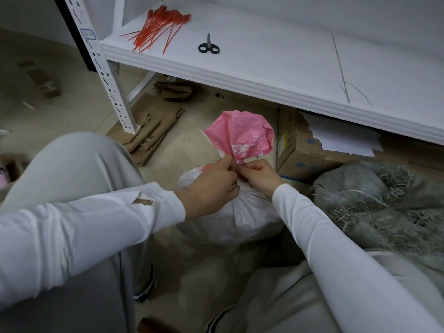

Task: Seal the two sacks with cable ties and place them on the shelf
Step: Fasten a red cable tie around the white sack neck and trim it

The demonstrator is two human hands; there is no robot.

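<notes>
Hands meet at the gathered neck of the white sack [242, 212], which stands on the floor in front of the shelf [264, 68], below its front edge. The left hand [211, 181] has its fingers curled round the neck from the left and pinches the bunched cloth. The right hand [260, 177] pinches the same spot from the right, thumb on top. A sliver of red shows at the right thumb; whether it is a tie I cannot tell. Above the hands the sack's pink mouth [240, 133] fans open and upright.

The red cable ties [161, 27] lie in a loose bundle at the shelf's left end, near its front corner. The scissors [208, 45] lie just to their right, handles toward the front edge. A thin grey thread [343, 75] runs across the shelf board farther right.

A grey sack [374, 200] with frayed fibres lies close beside the right forearm. A cardboard box [302, 150] sits under the shelf just behind it, with white papers [341, 138] on top. Flattened cardboard [149, 131] lies on the floor round the foot of the shelf's upright [105, 75]. The person's raised knee [79, 164] crowds the left side.
</notes>
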